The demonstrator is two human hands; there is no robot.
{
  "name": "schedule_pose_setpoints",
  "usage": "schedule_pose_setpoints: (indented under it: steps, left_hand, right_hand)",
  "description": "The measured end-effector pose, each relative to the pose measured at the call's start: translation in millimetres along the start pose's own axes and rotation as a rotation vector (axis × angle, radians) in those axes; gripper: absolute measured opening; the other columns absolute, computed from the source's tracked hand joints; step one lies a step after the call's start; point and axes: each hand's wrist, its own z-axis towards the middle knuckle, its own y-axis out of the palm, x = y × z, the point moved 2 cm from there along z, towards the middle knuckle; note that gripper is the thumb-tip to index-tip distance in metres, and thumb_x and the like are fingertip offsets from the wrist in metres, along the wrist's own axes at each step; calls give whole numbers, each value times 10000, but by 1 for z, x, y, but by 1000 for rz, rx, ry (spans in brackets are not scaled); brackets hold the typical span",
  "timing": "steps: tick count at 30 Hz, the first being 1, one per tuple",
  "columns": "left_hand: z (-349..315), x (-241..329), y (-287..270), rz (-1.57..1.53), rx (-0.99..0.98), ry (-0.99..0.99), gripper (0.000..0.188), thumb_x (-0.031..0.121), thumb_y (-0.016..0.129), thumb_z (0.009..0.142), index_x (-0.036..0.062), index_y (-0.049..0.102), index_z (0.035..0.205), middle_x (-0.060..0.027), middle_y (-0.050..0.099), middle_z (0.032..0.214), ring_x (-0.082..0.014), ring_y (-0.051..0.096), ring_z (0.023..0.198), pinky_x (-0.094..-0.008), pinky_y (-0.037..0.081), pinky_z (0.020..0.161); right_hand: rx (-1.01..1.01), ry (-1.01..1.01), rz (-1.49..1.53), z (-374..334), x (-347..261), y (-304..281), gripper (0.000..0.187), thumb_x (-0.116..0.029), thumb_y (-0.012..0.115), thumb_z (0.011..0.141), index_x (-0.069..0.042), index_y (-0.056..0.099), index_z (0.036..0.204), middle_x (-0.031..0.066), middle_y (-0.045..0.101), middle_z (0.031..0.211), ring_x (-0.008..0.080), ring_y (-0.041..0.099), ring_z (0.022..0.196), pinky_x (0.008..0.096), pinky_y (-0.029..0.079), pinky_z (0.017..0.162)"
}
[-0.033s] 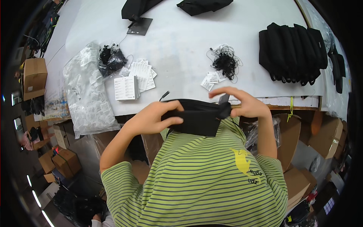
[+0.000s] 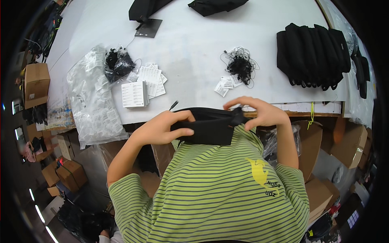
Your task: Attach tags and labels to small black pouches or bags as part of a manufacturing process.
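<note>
A flat black fabric pouch (image 2: 206, 131) is held up at the table's near edge, in front of my striped shirt. Its long upper side gapes slightly. My left hand (image 2: 164, 127) grips the pouch's left end, fingers behind the upper edge and thumb across the front. A thin black cord end (image 2: 174, 105) sticks up beside those fingers. At the other end, my right hand (image 2: 261, 113) curls round a bunched black piece (image 2: 239, 117), with forefinger above and thumb below. The tips of its remaining fingers are hidden.
On the white table (image 2: 186, 48) lie a plastic bag of labels (image 2: 91, 97), a stack of printed cards (image 2: 133, 95), tangled black cords (image 2: 241, 67), small white labels (image 2: 223, 86) and a row of black pouches (image 2: 312, 56). Cardboard boxes (image 2: 71, 174) stand below.
The bunched black piece at the pouch's right end has turned a little between my right fingers. A grey flap that stood up there no longer shows. My left hand keeps its grip.
</note>
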Motion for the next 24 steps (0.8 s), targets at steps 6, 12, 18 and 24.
schedule_pose_setpoints:
  steps: [6, 12, 18, 24]
  left_hand:
    - [-15, -15, 8, -303, -210, -24, 258, 187, 686, 835, 0, 573, 974, -41, 625, 775, -87, 527, 706, -257, 441, 686]
    - [-19, -16, 11, -433, -149, -81, 208, 149, 667, 848, -10, 566, 936, -14, 601, 734, -67, 507, 687, -227, 422, 661]
    - [-17, -20, 16, -459, -98, -110, 210, 161, 662, 854, -3, 559, 937, -4, 593, 735, -57, 494, 699, -218, 411, 665]
    - [-19, -25, 18, -461, -65, -125, 215, 176, 656, 860, 3, 552, 935, 10, 567, 719, -53, 471, 684, -213, 395, 647]
  right_hand:
    - [215, 137, -477, -12, 12, 8, 489, -182, 742, 705, -73, 587, 1157, 103, 593, 1140, 229, 559, 1040, 335, 429, 925]
    - [395, 280, -319, -29, 47, -5, 281, -110, 665, 797, -31, 572, 1049, 85, 655, 944, 132, 611, 775, 271, 464, 791]
    - [620, 63, 893, -17, 24, 7, 216, -217, 360, 981, -32, 446, 1052, 161, 615, 879, 132, 518, 490, 204, 385, 425]
    - [492, -189, 1108, -22, 25, -1, 250, -226, 410, 988, -19, 453, 1122, 125, 607, 837, 79, 430, 484, 195, 350, 428]
